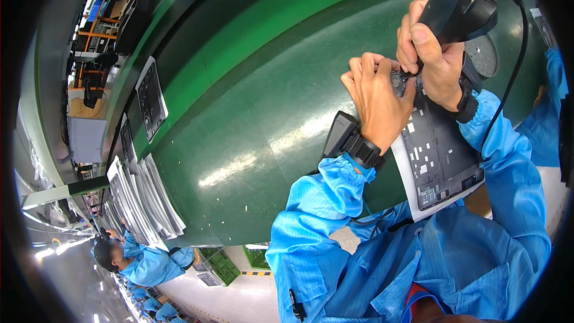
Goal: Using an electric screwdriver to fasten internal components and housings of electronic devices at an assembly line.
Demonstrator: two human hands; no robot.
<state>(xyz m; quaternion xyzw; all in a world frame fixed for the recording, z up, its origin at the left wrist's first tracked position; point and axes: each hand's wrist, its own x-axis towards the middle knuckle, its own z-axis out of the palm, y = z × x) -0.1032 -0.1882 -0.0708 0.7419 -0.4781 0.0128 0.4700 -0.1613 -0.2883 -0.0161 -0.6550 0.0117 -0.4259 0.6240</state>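
Now facing a green worktop [257, 119], with a stack of pale sheets [146, 200] at the left and a white sheet [405, 171] bearing a dark flat panel [445, 158] at the near right. Gripping a black corded tool [457, 15] by its lower part in the right hand [439, 63], above the panel's far end; laying the left hand [379, 101] with bent fingers at that same end, but cannot tell whether pinching anything.

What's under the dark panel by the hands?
A white sheet shows along the left and near edges of the panel. Farther in, the panel covers whatever is beneath, so that can't be seen; the left hand hides part of its left edge.
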